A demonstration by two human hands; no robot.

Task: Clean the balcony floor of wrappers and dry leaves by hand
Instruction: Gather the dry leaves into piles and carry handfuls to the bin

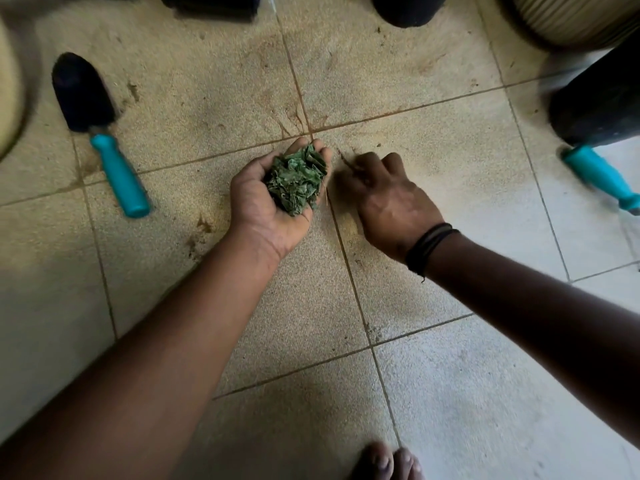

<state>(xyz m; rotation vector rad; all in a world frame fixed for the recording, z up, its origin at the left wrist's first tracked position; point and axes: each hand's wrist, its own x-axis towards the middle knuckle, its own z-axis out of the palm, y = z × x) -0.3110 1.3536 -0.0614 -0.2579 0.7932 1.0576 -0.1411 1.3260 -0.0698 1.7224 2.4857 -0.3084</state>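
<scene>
At the left of the frame a trowel [98, 133] lies flat on the floor [450, 393], its dark blade toward the top and its teal handle pointing down and right. No maker's mark shows on it.

Just left of centre, the left hand [273, 199] is turned palm up, fingers curled into a cup around a heaped wad of leaves [297, 183], green and crumpled. The cup sits just above the tile joint where four tiles meet.

Just beside it on the right, the right hand [388, 199] is knuckles up with its fingers [363, 164] bent down against the tile. They seem to be pinching or scraping up small bits there, but the frame is blurred and what they hold, if anything, cannot be told. A dark band [429, 247] circles that wrist.

To do this step well, I would judge it best to keep the left cup level and close to the picking hand, so each pinch travels a short way and nothing spills off the full heap. The wad looks near the limit of what the palm will carry, so emptying it soon seems wise. Fine crumbs in the grout lines may need a sweep of the fingertips rather than a pinch.

At the far right a second teal handle [602, 176] shows below a dark pot [599, 105]; a pale ribbed pot [571, 19] stands in the upper right corner. Bare toes [388, 462] appear at the bottom edge.

No wrappers, labels or readable writing are visible anywhere.
</scene>
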